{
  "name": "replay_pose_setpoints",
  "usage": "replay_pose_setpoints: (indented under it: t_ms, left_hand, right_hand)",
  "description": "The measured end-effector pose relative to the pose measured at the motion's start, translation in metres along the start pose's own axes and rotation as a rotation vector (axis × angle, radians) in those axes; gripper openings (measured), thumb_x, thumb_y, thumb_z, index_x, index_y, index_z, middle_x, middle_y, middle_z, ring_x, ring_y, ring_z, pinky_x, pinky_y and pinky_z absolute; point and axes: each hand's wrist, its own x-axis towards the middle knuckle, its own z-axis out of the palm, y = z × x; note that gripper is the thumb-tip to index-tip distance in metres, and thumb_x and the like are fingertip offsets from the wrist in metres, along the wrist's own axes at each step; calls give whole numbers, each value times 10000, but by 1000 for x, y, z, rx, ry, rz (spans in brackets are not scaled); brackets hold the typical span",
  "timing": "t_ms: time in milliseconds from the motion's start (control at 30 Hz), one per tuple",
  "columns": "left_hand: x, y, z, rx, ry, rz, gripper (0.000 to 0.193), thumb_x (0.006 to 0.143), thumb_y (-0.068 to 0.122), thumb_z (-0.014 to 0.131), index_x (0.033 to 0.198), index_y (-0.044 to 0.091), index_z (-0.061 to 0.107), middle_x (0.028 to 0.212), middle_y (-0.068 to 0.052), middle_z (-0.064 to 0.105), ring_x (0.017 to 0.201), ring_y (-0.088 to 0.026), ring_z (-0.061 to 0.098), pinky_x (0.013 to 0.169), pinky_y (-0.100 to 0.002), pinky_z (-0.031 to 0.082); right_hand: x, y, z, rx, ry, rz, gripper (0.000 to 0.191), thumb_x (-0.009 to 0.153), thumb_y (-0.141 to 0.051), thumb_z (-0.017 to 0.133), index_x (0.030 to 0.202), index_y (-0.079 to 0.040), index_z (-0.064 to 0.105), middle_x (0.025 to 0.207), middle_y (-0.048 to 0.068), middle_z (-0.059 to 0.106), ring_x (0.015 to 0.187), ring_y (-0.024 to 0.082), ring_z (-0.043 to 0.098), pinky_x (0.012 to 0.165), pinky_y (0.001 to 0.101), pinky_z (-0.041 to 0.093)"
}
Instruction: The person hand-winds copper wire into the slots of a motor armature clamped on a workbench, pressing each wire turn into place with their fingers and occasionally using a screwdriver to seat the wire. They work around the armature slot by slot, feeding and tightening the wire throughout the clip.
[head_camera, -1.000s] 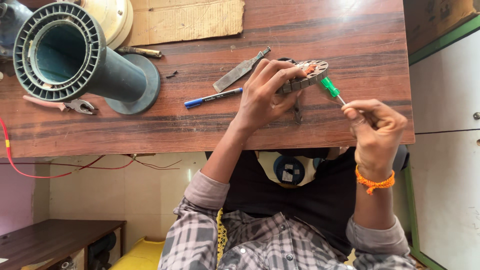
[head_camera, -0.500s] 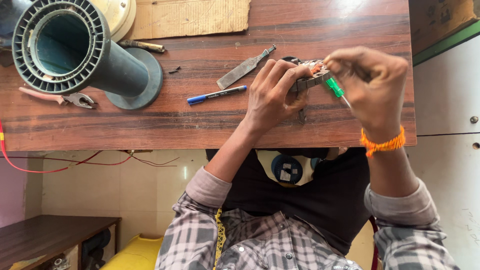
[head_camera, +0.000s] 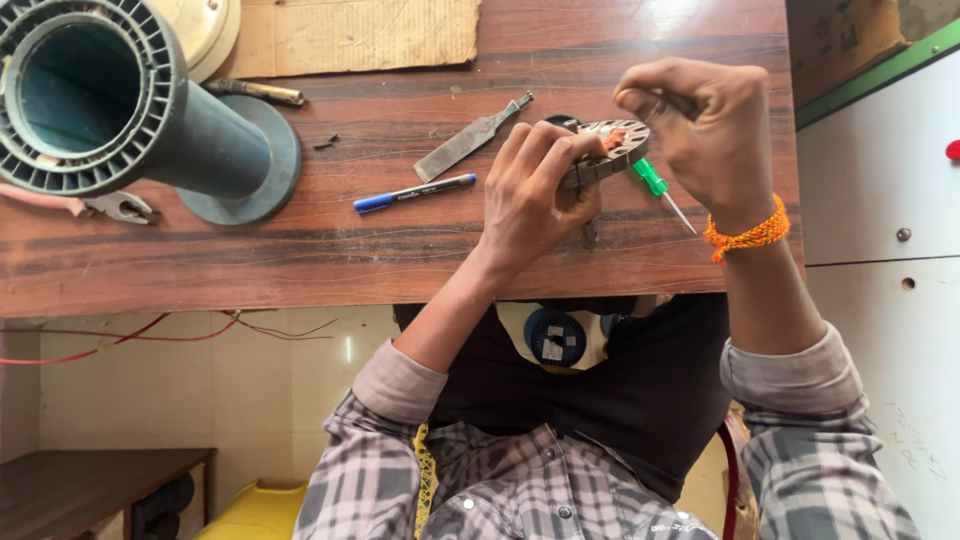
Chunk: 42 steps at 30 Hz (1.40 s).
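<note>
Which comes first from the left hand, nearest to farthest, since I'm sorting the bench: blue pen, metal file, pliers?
Head view, from the left hand:
1. Metal file, just up-left of it.
2. Blue pen, to its left; close to call with the file.
3. Pliers, far left edge.

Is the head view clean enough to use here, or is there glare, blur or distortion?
Head view: mostly sharp; glare whitens the brown wooden table at the top edge; the big grey-green flanged spool bulges near the corner from wide-angle distortion; the left hand and right hand hide much of the round copper-wound metal part.
</note>
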Motion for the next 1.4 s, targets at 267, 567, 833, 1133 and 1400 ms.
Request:
replay_pose_setpoints:
  t_ms: [267, 567, 833, 1133, 1400]
  left_hand:
    - [1, 4, 3, -2, 13, -24, 432, 783, 83, 775, 1180, 160, 622, 1059, -27, 570, 996, -244, 582, 870, -392, 524]
    - [-3, 0, 7, 7, -3, -29, 437, 781, 105, 777, 1189, 150, 628, 1049, -25, 566, 978, -240, 573, 854, -396, 517]
    - [-7, -11, 6, -215, 2, -60, 613, 895, 214, 777, 1399, 199, 429, 1147, -36, 614, 1013, -191, 612, 907, -361, 548]
    - [23, -17, -7, -487, -213, -399, 929, 948, 398, 725, 1647, 198, 146, 950, -61, 772, 892, -165, 789, 867, -353, 600]
    - [51, -45, 18, -312, -363, -505, 261, 879, 277, 672, 1022, 97, 794, 723, 14, 736, 694, -81, 731, 669, -273, 569]
  right_hand:
    - [-5, -7, 0, -90, -58, -50, 20, 1051, 9, 773, 1063, 22, 762, 899, 69, 747, 798, 78, 695, 690, 216, 534]
    - [25, 10, 3, -149, -89, -171, 44, 1048, 50, 761, 1065, 15, 782, 920, 67, 760, 770, 85, 671, 658, 233, 497]
    - [44, 28, 6, -253, -173, -316, 43, 1033, 41, 740, 1048, 11, 766, 914, 107, 746, 803, 131, 716, 723, 267, 534]
    - [45, 49, 3, -392, -100, -349, 90, 1059, -67, 814, 1041, -6, 750, 832, 118, 699, 693, 204, 647, 648, 327, 471]
    - [28, 37, 7, -534, 86, -438, 99, 1086, -63, 783, 1028, -32, 708, 796, 69, 676, 670, 171, 596, 617, 311, 425]
